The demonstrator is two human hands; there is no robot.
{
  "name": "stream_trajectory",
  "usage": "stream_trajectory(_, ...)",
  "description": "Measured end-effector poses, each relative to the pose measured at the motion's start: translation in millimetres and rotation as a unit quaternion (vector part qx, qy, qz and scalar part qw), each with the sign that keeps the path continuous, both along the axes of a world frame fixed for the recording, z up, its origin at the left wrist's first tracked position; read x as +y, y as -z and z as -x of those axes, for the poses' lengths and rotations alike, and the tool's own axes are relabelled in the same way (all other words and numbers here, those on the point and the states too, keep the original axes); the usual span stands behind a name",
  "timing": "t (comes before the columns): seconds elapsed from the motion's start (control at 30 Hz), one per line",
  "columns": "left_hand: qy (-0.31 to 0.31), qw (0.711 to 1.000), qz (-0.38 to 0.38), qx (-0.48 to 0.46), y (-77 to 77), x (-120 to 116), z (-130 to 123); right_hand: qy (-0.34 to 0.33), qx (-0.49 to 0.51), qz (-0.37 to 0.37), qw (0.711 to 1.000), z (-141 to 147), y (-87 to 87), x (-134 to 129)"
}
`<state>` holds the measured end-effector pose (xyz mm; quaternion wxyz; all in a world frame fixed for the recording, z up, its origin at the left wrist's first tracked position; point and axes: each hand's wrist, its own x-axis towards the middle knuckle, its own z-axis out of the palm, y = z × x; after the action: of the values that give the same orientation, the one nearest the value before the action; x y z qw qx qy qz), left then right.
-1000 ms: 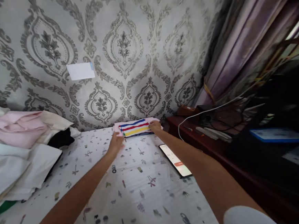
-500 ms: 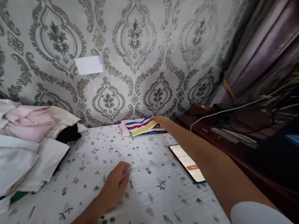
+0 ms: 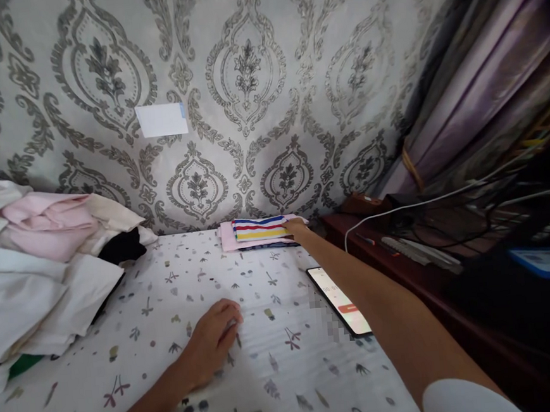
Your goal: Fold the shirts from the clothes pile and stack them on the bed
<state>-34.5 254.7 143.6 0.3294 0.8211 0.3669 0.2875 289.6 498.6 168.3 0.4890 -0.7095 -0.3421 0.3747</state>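
One striped cloth [image 3: 260,229] already folded flat on stack [image 3: 228,238] near wall [image 3: 262,42], with right hand [image 3: 296,228] at its end, pinch of fingers impossible to tell, left hand [image 3: 213,338] over sheet [image 3: 177,290], fingers loosely curled around nothing visible, and heap [image 3: 18,277] at left still unfolded

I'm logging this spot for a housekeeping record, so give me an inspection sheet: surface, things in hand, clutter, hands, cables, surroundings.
Surface: white sheet printed with small motifs.
Things in hand: striped cloth, lying on folded pink fabric by the wall.
Clutter: loose heap of clothes at left; lit phone, partly hidden by the right forearm.
Hands: right hand at the striped cloth's right end, grip unclear; left hand loosely curled, nothing visible in it.
Cables: white cable at right; darker cables beyond.
Surroundings: patterned wall bearing a white card; purple curtain.
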Motion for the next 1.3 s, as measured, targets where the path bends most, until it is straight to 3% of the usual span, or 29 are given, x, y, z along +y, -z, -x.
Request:
stream_trajectory(0.1,0.006,1.000,-0.011,-0.002,-1.7,0.3,0.0,-0.002,0.041,0.029,0.999,1.9,-1.0,-2.8)
stream_trajectory(0.23,0.008,1.000,-0.006,0.000,-3.0,1.0,0.0,-0.028,0.086,0.033,0.995,15.3,-15.5,1.3)
stream_trajectory(0.53,0.010,1.000,0.018,0.017,-7.4,0.3,1.0,-0.121,0.153,-0.095,0.976,74.9,-80.0,40.6)
stream_trajectory(0.63,0.010,1.000,0.014,0.021,-7.4,0.5,1.3,-0.105,0.143,-0.078,0.981,71.9,-70.4,37.8)
stream_trajectory(0.83,0.007,1.000,-0.010,0.027,-6.7,1.8,1.1,-0.033,0.061,0.042,0.997,49.1,-12.6,9.0)
stream_trajectory(0.97,0.015,1.000,0.002,0.022,-7.6,2.1,1.5,-0.028,-0.012,0.053,0.998,39.3,-11.0,8.0)
stream_trajectory(1.17,0.020,1.000,-0.018,0.002,-11.1,1.8,-0.4,-0.027,-0.179,-0.036,0.983,43.6,-25.4,-7.9)
stream_trajectory(1.3,0.031,0.998,-0.045,0.000,-11.7,3.6,-0.1,-0.107,-0.303,-0.149,0.935,72.2,-8.2,-14.9)
